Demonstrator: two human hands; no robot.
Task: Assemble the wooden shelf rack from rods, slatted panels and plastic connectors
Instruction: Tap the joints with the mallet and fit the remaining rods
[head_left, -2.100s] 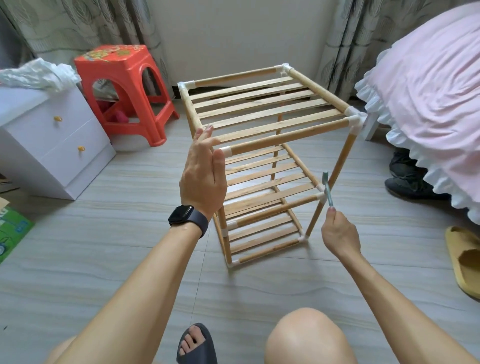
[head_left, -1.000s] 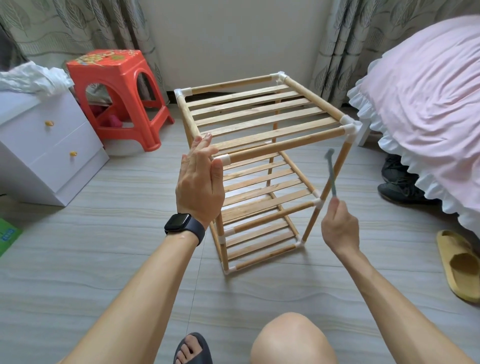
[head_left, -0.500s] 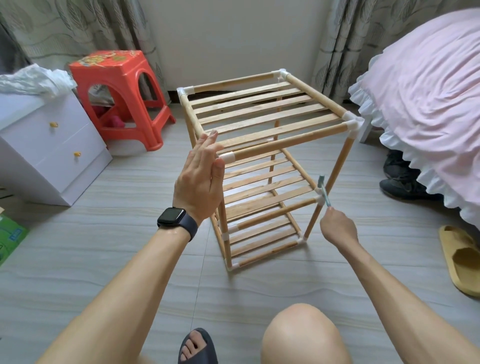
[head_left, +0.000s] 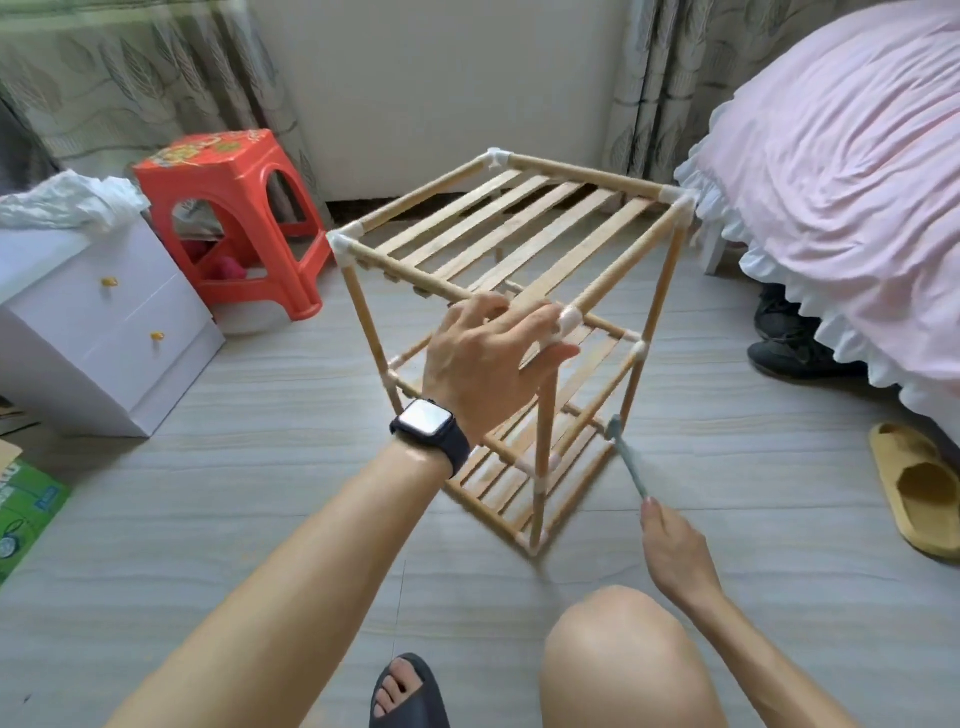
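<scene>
1. The print on the green box (head_left: 26, 499), far left of the left hand (head_left: 483, 364), is too blurry to read.
2. The floor (head_left: 260, 493) is grey. A red stool (head_left: 228, 171) and a white cabinet (head_left: 104, 322) stand left of that hand. A pink bed (head_left: 831, 156) is off to its right.
3. The rack (head_left: 519, 228) stands on the floor. The left hand holds its near top corner, fingers curled over the rod.
4. The right hand (head_left: 675, 551) grips a small grey hammer (head_left: 628, 462). The hammer's head is up past the hand, right beside a low leg of the rack.

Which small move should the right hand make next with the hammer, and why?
Probably a light tap on the lower joint: the head of the small hammer in the right hand is right at it, while the left hand grips the rack at its top corner.
</scene>
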